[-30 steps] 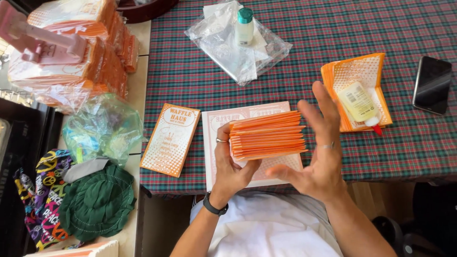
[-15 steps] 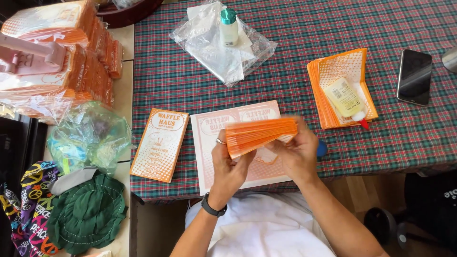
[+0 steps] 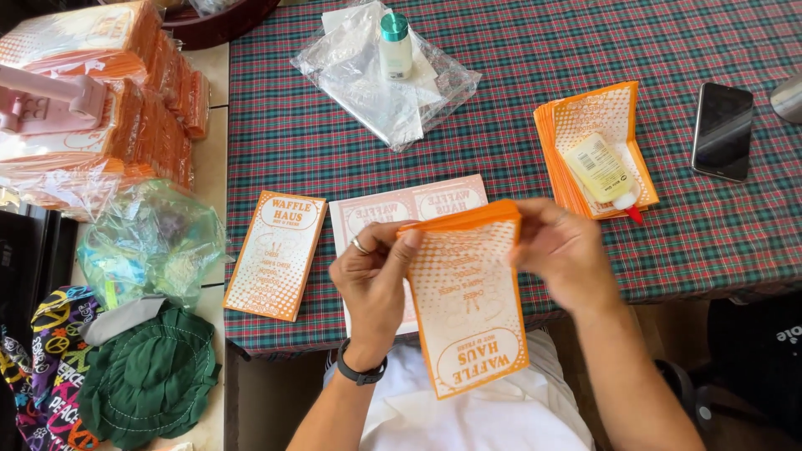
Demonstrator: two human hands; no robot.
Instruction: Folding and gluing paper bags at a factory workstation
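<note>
Your left hand and right hand pinch the orange paper bag by its top corners; fingers clenched on it, keeping it flat.

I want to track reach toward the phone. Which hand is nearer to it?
Right. The right hand grips the orange bag stack, left of and below the black phone; the left hand is farther left.

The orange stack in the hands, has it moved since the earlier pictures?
Yes. The orange stack has turned from edge-on to face-up and now hangs past the plaid table edge, toward the person.
</note>
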